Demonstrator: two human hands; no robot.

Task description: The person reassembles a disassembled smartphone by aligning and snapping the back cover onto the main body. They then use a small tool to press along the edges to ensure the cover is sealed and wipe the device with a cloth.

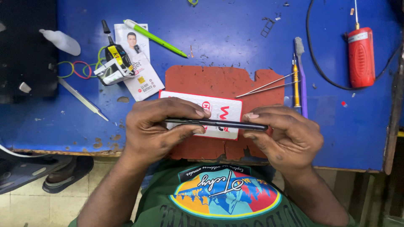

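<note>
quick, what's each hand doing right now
Left hand: closed on the left end of the thin black phone, held edge-on.
Right hand: closed on its right end.

phone (216,124) between left hand (153,128) and right hand (286,134) | above card (210,111) on mat (210,80) | tweezers (265,86) right

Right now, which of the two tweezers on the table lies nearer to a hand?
The tweezers with the long thin open prongs, on the red mat just above the right hand. The other tweezers lie on the blue table, farther left of the left hand.
</note>
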